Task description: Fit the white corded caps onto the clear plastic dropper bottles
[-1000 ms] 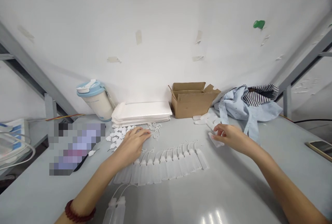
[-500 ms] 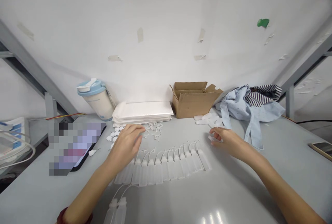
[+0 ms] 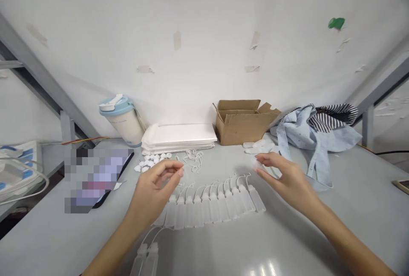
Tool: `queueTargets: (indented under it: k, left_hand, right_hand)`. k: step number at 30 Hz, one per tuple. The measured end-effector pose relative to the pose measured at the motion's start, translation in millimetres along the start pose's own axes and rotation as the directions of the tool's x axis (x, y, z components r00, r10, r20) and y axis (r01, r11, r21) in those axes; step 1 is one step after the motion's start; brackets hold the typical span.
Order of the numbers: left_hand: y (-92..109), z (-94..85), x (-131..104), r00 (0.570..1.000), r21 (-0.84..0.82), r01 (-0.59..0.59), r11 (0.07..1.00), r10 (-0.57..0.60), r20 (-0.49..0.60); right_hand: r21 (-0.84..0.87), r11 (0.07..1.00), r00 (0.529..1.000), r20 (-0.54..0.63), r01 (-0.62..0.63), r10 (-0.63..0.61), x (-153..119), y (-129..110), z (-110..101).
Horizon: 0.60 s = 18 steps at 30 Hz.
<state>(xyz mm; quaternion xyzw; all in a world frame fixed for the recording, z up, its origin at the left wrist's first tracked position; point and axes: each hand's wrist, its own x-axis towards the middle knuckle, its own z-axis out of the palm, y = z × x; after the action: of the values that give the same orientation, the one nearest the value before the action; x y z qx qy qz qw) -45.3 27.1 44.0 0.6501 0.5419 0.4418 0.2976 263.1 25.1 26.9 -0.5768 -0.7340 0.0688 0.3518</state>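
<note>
Slim translucent white plastic bottles [image 3: 214,211], lying in a close row on a smooth grey counter [image 3: 217,252], left end partly hidden behind the left hand [image 3: 150,191]. Off the row's right end, the right hand [image 3: 289,182], fingers moderately parted, thumb and index apparently pinching a small, blurred, translucent white piece [image 3: 255,163], possibly another bottle, with full outline impossible to make out. Opposite, left-hand fingers curled, index and thumb nearly meeting; anything between them too faint to tell. Chief hazard, by judgement: a low left wrist or fingertip catching the raised white cords [image 3: 222,185] at the necks and dragging the row askew, or a light, slick piece slipping from so narrow a pinch. Also possible: a worse snarl in the loose tangle of thin white loops [image 3: 194,161] beyond the left hand, through a careless tug. Long axes in the row roughly front to back, slightly fanned, necks pointing away toward the white wall [image 3: 198,54]; rightmost neck slanted leftward. Similar heading for two separate translucent bottles [image 3: 145,263] at lower left.
</note>
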Motion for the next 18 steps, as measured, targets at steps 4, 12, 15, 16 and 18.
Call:
queueTargets:
  k: [4,12,15,16,18]
  left_hand:
    - [13.4,6.4,-9.5,0.97,-0.146,0.127,0.981,-0.092,0.227]
    - [16.6,23.2,-25.5,0.898,-0.211,0.212,0.954,-0.106,0.427]
    - [16.9,26.4,-28.7,0.878,-0.237,0.194,0.952,-0.061,0.475]
    - [17.5,27.2,-29.2,0.874,-0.252,0.181,0.951,-0.038,0.485]
    - [19.0,28.8,-29.7,0.869,-0.287,0.159,0.945,0.005,0.496]
  right_hand:
    - [0.132,0.968,0.977,-0.023,0.213,-0.211,-14.5,-32.5,7.9]
    - [0.352,0.863,0.91,0.063,0.363,-0.409,-38.4,-59.9,28.5]
    - [0.386,0.847,0.903,0.075,0.366,-0.424,-42.3,-62.2,32.0]
    - [0.395,0.844,0.9,0.083,0.364,-0.427,-43.1,-62.6,32.9]
    - [0.412,0.837,0.897,0.096,0.36,-0.432,-44.3,-63.1,34.7]
